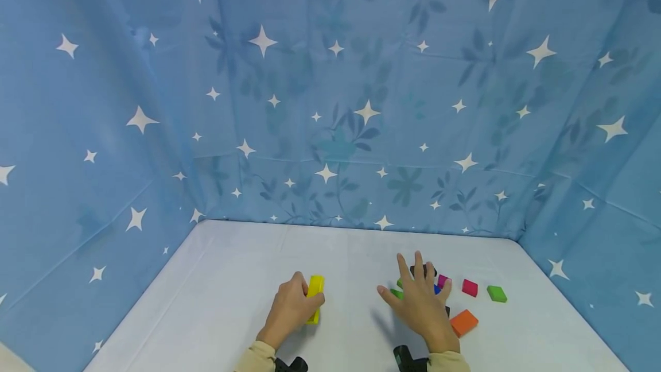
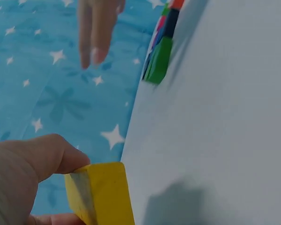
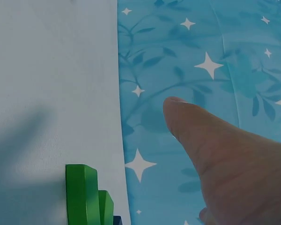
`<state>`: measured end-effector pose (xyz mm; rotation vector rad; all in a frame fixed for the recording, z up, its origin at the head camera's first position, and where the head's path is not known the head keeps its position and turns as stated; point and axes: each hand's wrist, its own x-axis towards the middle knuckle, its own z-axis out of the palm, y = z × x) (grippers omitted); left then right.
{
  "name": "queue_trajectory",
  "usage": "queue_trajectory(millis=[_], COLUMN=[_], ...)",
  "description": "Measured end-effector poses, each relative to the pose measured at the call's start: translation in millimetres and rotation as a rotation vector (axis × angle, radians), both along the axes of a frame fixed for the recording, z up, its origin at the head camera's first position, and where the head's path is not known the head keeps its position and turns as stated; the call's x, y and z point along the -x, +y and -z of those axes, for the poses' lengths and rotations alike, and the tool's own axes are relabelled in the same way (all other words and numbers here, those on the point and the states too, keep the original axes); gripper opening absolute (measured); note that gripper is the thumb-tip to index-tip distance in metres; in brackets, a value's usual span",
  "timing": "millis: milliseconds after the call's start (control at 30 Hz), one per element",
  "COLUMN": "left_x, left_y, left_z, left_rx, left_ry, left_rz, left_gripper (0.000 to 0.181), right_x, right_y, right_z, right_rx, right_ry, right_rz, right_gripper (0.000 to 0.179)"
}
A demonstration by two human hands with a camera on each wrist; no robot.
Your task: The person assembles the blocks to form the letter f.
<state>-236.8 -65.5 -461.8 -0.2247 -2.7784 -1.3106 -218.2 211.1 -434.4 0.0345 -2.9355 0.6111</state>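
My left hand [image 1: 289, 310] pinches a yellow block [image 1: 316, 286] between thumb and fingers, left of the middle of the white table. The left wrist view shows the thumb on one end of the yellow block [image 2: 110, 192]. My right hand [image 1: 422, 306] is spread, fingers straight and apart, over a group of small coloured blocks and holds nothing. It partly hides green, black, blue [image 1: 437, 290] and magenta [image 1: 443, 281] blocks. In the right wrist view its thumb points over the table edge, with a green block [image 3: 77, 197] below it.
An orange block [image 1: 465, 322], a red block [image 1: 470, 287] and a green block [image 1: 497, 294] lie to the right of my right hand. The white table [image 1: 232, 263] is enclosed by a blue curtain [image 1: 289, 131] with white stars at the back and sides.
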Motion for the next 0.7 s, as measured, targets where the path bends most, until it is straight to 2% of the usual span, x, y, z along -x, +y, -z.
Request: queue_trajectory(millis=[200, 400, 467, 600, 700], left_x=[-16.1, -30.3, -33.4, -36.3, -37.0], left_y=[31.2, 52.5, 56.9, 63.2, 65.6], left_z=[6.7, 16.8, 19.5, 23.6, 25.7], left_rx=[0.015, 0.047, 0.090, 0.239, 0.321], left_ry=[-0.026, 0.032, 0.064, 0.117, 0.123], left_rz=[0.059, 0.095, 0.084, 0.038, 0.015], left_gripper=[0.030, 0.034, 0.036, 0.042, 0.044], right_x=[-1.8, -3.1, -3.3, -2.9, -2.7], right_y=[3.0, 4.3, 4.7, 5.0, 5.1], right_z=[0.2, -1.8, -2.6, -3.1, -2.2], right_rx=[-0.024, -0.013, -0.009, -0.008, -0.007], right_ry=[0.027, 0.009, 0.002, 0.000, -0.001], right_rz=[0.005, 0.012, 0.011, 0.013, 0.016], right_gripper=[0.091, 0.092, 0.091, 0.091, 0.092])
